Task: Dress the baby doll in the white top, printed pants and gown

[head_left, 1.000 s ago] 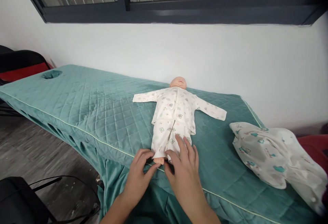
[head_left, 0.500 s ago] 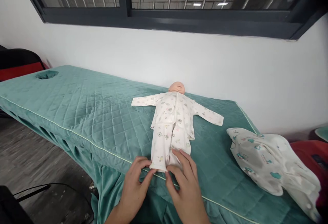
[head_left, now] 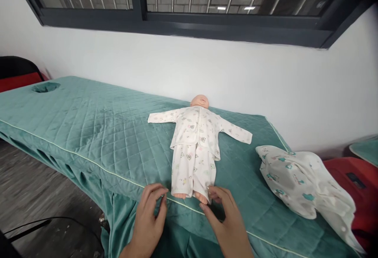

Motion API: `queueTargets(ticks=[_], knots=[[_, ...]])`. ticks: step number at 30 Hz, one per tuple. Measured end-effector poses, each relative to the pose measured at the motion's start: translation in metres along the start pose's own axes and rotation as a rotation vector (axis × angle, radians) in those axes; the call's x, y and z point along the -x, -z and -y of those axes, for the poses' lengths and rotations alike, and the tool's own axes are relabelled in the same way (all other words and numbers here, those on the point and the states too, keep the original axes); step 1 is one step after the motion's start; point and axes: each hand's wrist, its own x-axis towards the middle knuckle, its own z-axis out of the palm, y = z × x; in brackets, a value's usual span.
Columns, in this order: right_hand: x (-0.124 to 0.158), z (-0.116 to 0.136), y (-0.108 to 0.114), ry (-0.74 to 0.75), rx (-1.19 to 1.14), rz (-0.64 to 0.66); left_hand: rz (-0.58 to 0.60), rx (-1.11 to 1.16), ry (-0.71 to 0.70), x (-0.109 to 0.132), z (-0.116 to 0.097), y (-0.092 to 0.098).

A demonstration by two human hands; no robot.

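Note:
A baby doll (head_left: 200,101) lies on its back, in a white printed jacket (head_left: 193,126) with both sleeves spread and matching trousers (head_left: 183,169). Its bare feet show at the two cuffs. Beside the cuff on the left, my left hand (head_left: 150,210) is open, fingers curved and apart from the cloth. My right hand (head_left: 226,216) has its fingers at the edge of the other trouser cuff, with the thumb under the toes there. How firmly it grips the cloth is hard to see.
The doll rests on a bed with a green quilted cover (head_left: 118,132) and a face hole (head_left: 46,87) at the far left. On the right lies a white printed cloth (head_left: 298,183) against a red item (head_left: 342,175). A wall and barred window stand behind.
My left hand has let go of the left cuff and drawn back. My right hand has moved from that cuff to the right one. Both feet now show.

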Motion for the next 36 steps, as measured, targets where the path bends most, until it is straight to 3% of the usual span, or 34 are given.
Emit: queueTargets(ticks=[2, 6, 10, 14, 20, 26, 28, 32, 36], knots=[[-0.003, 0.000, 0.001, -0.021, -0.043, 0.019, 0.013, -0.052, -0.092, -0.003, -0.011, 0.000], [-0.007, 0.009, 0.004, -0.023, -0.104, 0.056, 0.167, -0.171, -0.277, -0.016, -0.040, -0.010], [-0.009, 0.015, 0.007, 0.000, -0.158, 0.059, 0.246, -0.297, -0.299, -0.031, -0.057, -0.026], [-0.007, 0.016, 0.012, -0.027, -0.187, 0.083, 0.249, -0.323, -0.291, -0.039, -0.059, -0.032], [-0.002, 0.016, 0.025, 0.037, -0.120, 0.052, 0.227, -0.198, -0.311, -0.036, -0.059, -0.021], [0.007, -0.004, 0.029, 0.144, -0.019, 0.154, 0.277, -0.137, -0.370, -0.026, -0.050, -0.012], [0.001, -0.012, 0.037, 0.201, -0.026, 0.175, 0.243, -0.078, -0.385, -0.031, -0.043, -0.008], [-0.038, -0.019, 0.056, 0.181, -0.060, 0.070, 0.072, 0.041, -0.194, -0.079, -0.023, -0.009], [-0.116, -0.013, 0.056, 0.056, -0.131, 0.031, -0.014, 0.163, -0.017, -0.170, -0.004, -0.037]])
